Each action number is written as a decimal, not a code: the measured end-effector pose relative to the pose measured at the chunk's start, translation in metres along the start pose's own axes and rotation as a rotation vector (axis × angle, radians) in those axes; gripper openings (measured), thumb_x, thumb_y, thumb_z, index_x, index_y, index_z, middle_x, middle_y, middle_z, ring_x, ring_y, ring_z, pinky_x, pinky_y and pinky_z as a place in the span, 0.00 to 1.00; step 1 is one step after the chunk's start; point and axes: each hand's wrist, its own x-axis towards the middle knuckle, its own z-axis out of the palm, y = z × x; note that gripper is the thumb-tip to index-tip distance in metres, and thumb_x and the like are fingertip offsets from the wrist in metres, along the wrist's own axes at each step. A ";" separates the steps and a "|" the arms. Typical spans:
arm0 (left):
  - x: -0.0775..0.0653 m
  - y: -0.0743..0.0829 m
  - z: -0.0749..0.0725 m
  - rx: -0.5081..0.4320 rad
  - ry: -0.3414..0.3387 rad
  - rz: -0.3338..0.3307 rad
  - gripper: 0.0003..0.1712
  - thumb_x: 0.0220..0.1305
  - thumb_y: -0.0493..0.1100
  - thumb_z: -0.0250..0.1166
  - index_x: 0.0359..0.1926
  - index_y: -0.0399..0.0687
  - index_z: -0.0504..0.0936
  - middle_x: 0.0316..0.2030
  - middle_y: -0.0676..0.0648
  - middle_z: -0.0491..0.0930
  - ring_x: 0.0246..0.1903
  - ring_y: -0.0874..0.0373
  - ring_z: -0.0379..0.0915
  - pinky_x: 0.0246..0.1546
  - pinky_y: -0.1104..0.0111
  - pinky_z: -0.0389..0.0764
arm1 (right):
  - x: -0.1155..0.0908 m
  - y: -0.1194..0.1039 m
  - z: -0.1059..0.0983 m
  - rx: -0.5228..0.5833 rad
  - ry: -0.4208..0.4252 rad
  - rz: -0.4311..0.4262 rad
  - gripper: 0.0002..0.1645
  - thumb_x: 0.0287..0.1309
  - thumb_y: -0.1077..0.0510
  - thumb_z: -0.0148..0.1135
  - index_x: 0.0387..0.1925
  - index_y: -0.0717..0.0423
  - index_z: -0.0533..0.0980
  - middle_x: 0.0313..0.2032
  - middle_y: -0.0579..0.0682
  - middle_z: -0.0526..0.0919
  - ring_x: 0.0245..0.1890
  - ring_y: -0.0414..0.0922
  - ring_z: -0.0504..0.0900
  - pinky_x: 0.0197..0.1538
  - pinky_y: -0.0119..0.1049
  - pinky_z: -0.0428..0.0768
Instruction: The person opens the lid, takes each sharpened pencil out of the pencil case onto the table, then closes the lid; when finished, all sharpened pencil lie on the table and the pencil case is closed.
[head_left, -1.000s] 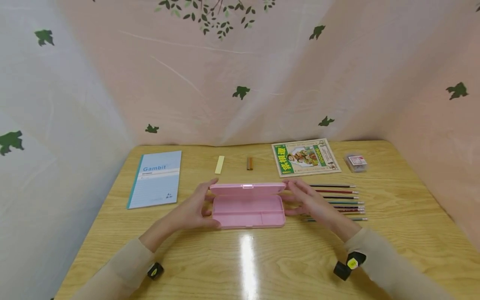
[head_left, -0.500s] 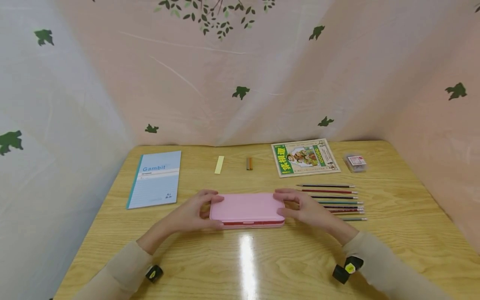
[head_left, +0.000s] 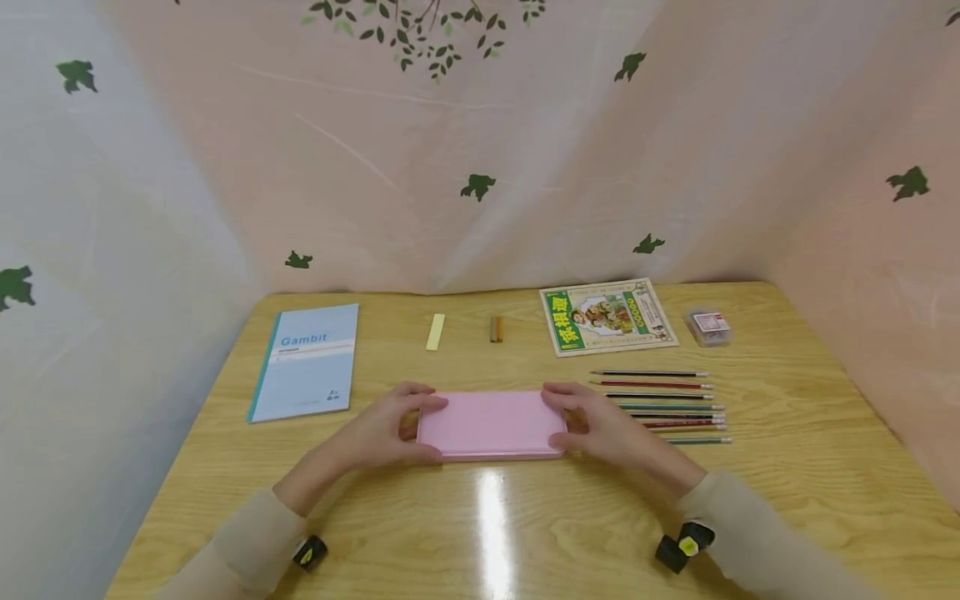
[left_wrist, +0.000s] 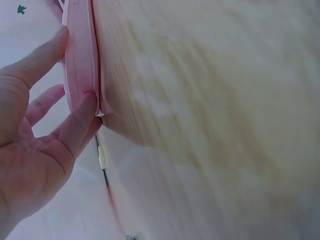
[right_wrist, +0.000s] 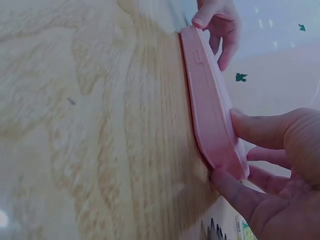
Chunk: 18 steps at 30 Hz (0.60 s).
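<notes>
A pink pencil case [head_left: 491, 423] lies flat on the table in front of me, its lid down. My left hand [head_left: 378, 432] holds its left end, with the thumb near the front corner and fingers at the back corner. At the right end, my right hand [head_left: 609, 429] holds the case the same way. In the left wrist view, fingertips touch the end of the case [left_wrist: 81, 55]. The right wrist view shows the seam along the side of the case [right_wrist: 207, 95], with the latch on its front. The inside of the case is hidden.
Several pencils [head_left: 667, 397] lie in a row beside my right hand. Behind the case are a pale yellow strip [head_left: 435, 332] and a small brown block [head_left: 496, 329]. A blue notebook [head_left: 306, 362] lies left; a picture booklet [head_left: 609, 317] and a small clear box [head_left: 707, 327] lie back right.
The pencil case's lid has come down from standing open to lying closed, the red gap at its front gone. Both hands have shifted from the raised lid to the case's ends.
</notes>
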 end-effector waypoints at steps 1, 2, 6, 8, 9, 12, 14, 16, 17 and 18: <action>-0.001 0.002 0.000 0.010 -0.003 0.001 0.41 0.54 0.54 0.79 0.66 0.46 0.78 0.67 0.37 0.67 0.65 0.41 0.66 0.64 0.50 0.72 | 0.000 -0.002 0.001 -0.013 0.003 0.005 0.38 0.61 0.58 0.72 0.70 0.64 0.69 0.72 0.60 0.65 0.71 0.61 0.64 0.65 0.51 0.73; -0.001 0.002 -0.001 0.013 -0.007 0.001 0.40 0.54 0.54 0.79 0.66 0.46 0.78 0.67 0.37 0.67 0.65 0.41 0.66 0.64 0.50 0.72 | 0.000 -0.003 0.001 -0.027 0.005 0.007 0.39 0.61 0.58 0.72 0.70 0.64 0.69 0.72 0.60 0.65 0.71 0.61 0.64 0.64 0.51 0.74; -0.002 0.005 -0.002 0.010 -0.019 -0.009 0.41 0.55 0.53 0.79 0.67 0.46 0.77 0.68 0.36 0.65 0.66 0.41 0.65 0.64 0.49 0.72 | 0.001 -0.003 0.002 -0.034 0.009 0.016 0.39 0.60 0.60 0.73 0.70 0.64 0.69 0.72 0.60 0.65 0.71 0.60 0.65 0.63 0.48 0.75; -0.001 0.005 -0.003 0.015 -0.023 -0.012 0.41 0.55 0.54 0.79 0.68 0.46 0.77 0.68 0.36 0.65 0.66 0.41 0.65 0.64 0.49 0.72 | 0.001 -0.003 0.002 -0.023 0.007 0.016 0.39 0.60 0.60 0.72 0.70 0.64 0.68 0.72 0.60 0.64 0.71 0.60 0.64 0.63 0.47 0.76; -0.001 0.005 -0.003 0.019 -0.025 -0.013 0.41 0.56 0.54 0.78 0.68 0.46 0.76 0.68 0.36 0.65 0.66 0.41 0.65 0.64 0.49 0.71 | 0.001 -0.003 0.002 -0.021 0.006 0.013 0.39 0.61 0.61 0.72 0.70 0.64 0.68 0.73 0.60 0.64 0.71 0.60 0.64 0.63 0.46 0.76; 0.001 0.007 -0.004 0.050 -0.029 -0.008 0.41 0.56 0.55 0.78 0.68 0.47 0.76 0.68 0.37 0.65 0.65 0.42 0.66 0.64 0.49 0.72 | 0.001 -0.003 0.001 -0.040 0.001 0.004 0.38 0.61 0.60 0.71 0.71 0.63 0.68 0.73 0.60 0.63 0.71 0.60 0.64 0.63 0.48 0.75; 0.002 0.008 -0.005 0.084 -0.037 0.002 0.42 0.56 0.55 0.78 0.69 0.47 0.75 0.68 0.37 0.65 0.64 0.43 0.67 0.64 0.49 0.71 | 0.001 -0.003 -0.001 -0.060 -0.006 -0.007 0.38 0.62 0.60 0.71 0.71 0.62 0.68 0.73 0.60 0.63 0.72 0.60 0.63 0.65 0.50 0.73; 0.004 0.010 -0.006 0.120 -0.050 0.012 0.42 0.57 0.55 0.77 0.69 0.46 0.74 0.68 0.37 0.65 0.63 0.43 0.68 0.63 0.50 0.72 | 0.001 -0.003 -0.004 -0.095 -0.015 -0.034 0.38 0.63 0.58 0.71 0.71 0.63 0.68 0.73 0.61 0.63 0.72 0.60 0.62 0.67 0.52 0.70; 0.004 0.010 -0.007 0.137 -0.059 0.017 0.43 0.58 0.55 0.76 0.70 0.46 0.73 0.68 0.35 0.65 0.63 0.42 0.68 0.63 0.49 0.72 | 0.001 -0.004 -0.005 -0.111 -0.019 -0.050 0.37 0.63 0.58 0.70 0.71 0.63 0.68 0.73 0.61 0.63 0.72 0.60 0.63 0.68 0.52 0.69; 0.004 0.011 -0.007 0.153 -0.067 0.021 0.43 0.59 0.56 0.76 0.71 0.45 0.72 0.68 0.34 0.64 0.63 0.41 0.68 0.64 0.49 0.71 | 0.001 -0.004 -0.007 -0.126 -0.021 -0.073 0.37 0.64 0.58 0.70 0.70 0.64 0.68 0.73 0.62 0.64 0.72 0.61 0.63 0.68 0.53 0.69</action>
